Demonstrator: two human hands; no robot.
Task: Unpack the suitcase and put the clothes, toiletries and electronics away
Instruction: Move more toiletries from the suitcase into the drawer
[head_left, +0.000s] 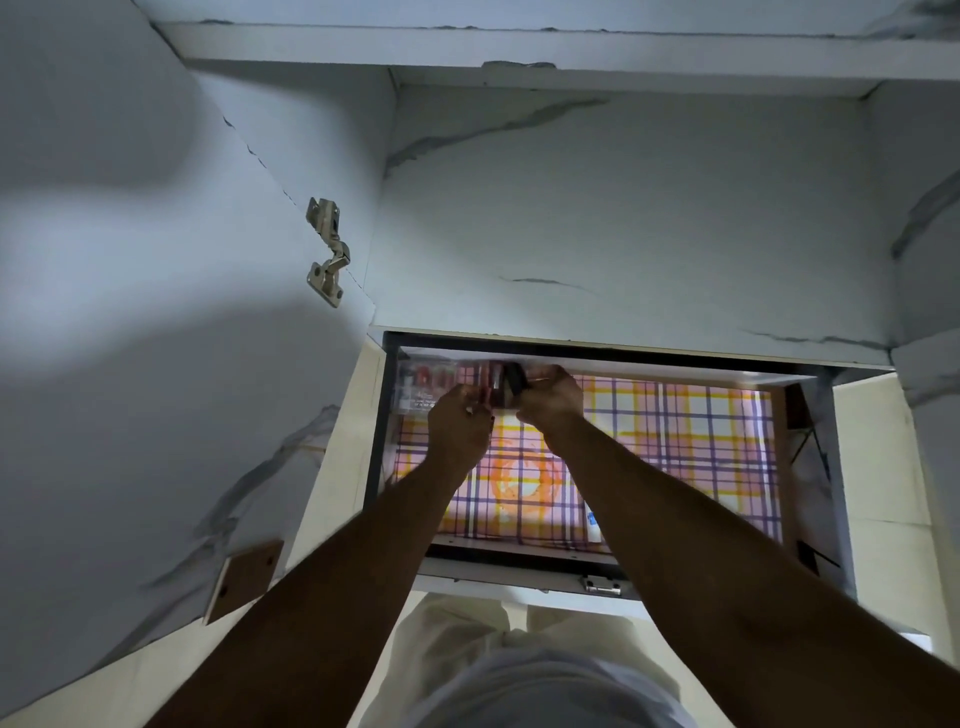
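Both forearms reach into the drawer. Left hand and right hand pinch a small dark item, probably light and rigid; best held by its sides.

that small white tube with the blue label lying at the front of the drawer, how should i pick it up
Pinch the white tube across its narrow sides at mid-length, coming straight down from above. It lies flat on the checked liner, long axis running front to back, close to the right forearm, so a sideways approach looks cramped. Its cap end is too small to make out.
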